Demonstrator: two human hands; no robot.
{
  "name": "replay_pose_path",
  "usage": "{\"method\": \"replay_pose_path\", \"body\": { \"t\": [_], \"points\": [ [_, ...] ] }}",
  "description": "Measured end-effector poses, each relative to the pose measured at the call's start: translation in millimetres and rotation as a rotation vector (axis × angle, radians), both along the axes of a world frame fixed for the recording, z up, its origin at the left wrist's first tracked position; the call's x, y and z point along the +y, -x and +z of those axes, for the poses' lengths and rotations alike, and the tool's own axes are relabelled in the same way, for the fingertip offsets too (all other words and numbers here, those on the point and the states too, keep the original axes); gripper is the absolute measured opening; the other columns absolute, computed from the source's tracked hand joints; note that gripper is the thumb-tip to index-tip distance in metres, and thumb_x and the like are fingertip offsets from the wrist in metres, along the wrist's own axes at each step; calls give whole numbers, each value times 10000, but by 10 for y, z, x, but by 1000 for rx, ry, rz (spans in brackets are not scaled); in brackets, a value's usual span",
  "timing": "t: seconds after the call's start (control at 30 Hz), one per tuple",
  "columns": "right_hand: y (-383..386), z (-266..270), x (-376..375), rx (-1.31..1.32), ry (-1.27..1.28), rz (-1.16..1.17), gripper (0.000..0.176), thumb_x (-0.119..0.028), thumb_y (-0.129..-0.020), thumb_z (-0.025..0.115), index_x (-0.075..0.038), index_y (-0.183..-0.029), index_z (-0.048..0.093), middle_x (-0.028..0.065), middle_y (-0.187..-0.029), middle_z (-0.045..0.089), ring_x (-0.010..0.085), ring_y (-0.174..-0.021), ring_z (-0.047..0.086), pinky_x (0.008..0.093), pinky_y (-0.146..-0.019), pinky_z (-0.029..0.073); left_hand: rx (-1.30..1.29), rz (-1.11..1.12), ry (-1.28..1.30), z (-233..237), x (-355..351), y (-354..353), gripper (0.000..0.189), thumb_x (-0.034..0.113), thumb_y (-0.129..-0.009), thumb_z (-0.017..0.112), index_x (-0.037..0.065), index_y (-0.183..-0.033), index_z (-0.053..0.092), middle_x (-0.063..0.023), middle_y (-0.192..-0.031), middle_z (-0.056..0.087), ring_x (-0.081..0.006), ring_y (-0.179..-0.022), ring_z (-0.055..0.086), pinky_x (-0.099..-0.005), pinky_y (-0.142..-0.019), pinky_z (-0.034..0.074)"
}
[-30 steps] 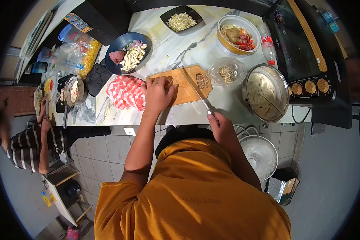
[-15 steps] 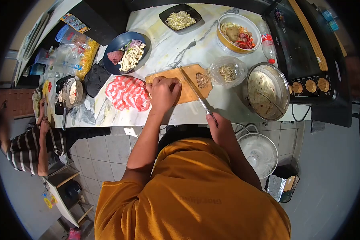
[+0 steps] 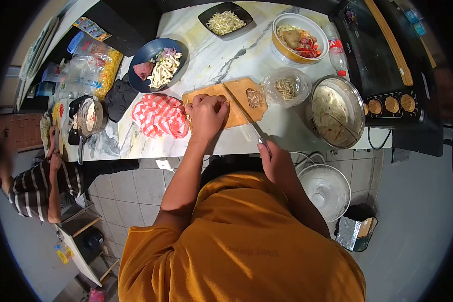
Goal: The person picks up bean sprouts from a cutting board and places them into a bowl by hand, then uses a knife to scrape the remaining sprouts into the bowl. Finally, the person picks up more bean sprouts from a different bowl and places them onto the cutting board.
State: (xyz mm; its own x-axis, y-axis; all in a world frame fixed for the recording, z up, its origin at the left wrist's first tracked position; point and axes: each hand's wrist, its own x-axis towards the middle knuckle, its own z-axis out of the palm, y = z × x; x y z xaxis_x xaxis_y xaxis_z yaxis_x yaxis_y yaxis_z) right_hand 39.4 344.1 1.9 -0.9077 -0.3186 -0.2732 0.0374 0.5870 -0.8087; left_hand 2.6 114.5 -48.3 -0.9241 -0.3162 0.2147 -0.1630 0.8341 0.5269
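Note:
A wooden cutting board (image 3: 236,116) lies on the marble counter in front of me. My left hand (image 3: 208,113) is closed on its left part, fingers curled over bean sprouts; thin pale ends (image 3: 188,120) poke out beside the palm. My right hand (image 3: 274,160) grips the handle of a long knife (image 3: 242,107). The blade slants across the board, just right of my left fingers. Brownish stringy trimmings (image 3: 255,98) sit at the board's right end. Touching the left side is a red-and-white checked plastic bag (image 3: 158,116). A clear bag of bean sprouts (image 3: 286,89) stands to the right.
Behind are a blue plate (image 3: 136,83) of chopped food, a black dish (image 3: 242,31) of sprouts and a white bowl (image 3: 282,53) of vegetables. A metal pot (image 3: 360,113) stands right, beside an oven (image 3: 392,90). Far left, a person in a striped shirt (image 3: 30,189) works.
The view has shifted slightly. The knife still slants beside my left fingers, and both hands keep nearly the same places.

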Motion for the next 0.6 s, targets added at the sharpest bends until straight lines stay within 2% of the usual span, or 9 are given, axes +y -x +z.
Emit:
{"method": "replay_pose_path", "body": {
  "t": [0.13,0.2,0.23,0.3,0.33,0.4,0.6],
  "points": [
    [-30,-33,5,33,-10,-6,315,-251,-1014,536,31,-879,567,202,-654,511,286,-565,465,392,-590,421,33,-1,-37,5,13,0,124,250,-808,746,155,-884,771,-13,-852,729,-254,-1021,590,-515,-914,316],
    [-33,10,4,26,-3,1,304,-240,-1012,540,31,-877,565,217,-667,525,345,-576,490,398,-590,424,45,-14,-30,-7,12,1,125,240,-799,749,149,-882,770,-10,-852,731,-251,-1014,591,-503,-901,314],
    [-38,1,6,26,-4,1,304,-240,-1012,540,31,-877,565,217,-667,525,345,-576,490,398,-590,424,45,-14,-31,-7,13,-1,125,240,-799,749,149,-882,770,-10,-852,731,-251,-1014,591,-503,-901,314],
    [-37,-24,7,93,-2,14,295,-228,-1009,547,34,-873,563,249,-697,552,443,-637,531,433,-595,434,70,-34,-7,0,15,0,128,233,-787,757,144,-879,768,-12,-854,732,-253,-1008,591,-489,-884,311],
    [-28,-26,1,93,-2,12,295,-228,-1009,547,34,-873,563,249,-697,552,443,-637,531,433,-595,434,69,-35,-8,2,15,2,128,233,-787,757,144,-879,768,-12,-854,732,-253,-1008,591,-489,-884,311],
    [1,-19,-11,121,-78,46,287,-218,-1003,559,35,-868,565,277,-728,571,495,-740,555,464,-605,443,69,-41,12,7,13,-3,132,231,-782,764,142,-879,768,-18,-854,732,-257,-999,591,-481,-872,309],
    [39,73,20,164,-154,67,285,-218,-995,571,26,-848,579,281,-730,589,498,-748,577,496,-605,457,83,-30,101,46,-20,2,123,236,-798,755,146,-880,766,-27,-856,728,-260,-983,592,-476,-865,317]
  ]
}}
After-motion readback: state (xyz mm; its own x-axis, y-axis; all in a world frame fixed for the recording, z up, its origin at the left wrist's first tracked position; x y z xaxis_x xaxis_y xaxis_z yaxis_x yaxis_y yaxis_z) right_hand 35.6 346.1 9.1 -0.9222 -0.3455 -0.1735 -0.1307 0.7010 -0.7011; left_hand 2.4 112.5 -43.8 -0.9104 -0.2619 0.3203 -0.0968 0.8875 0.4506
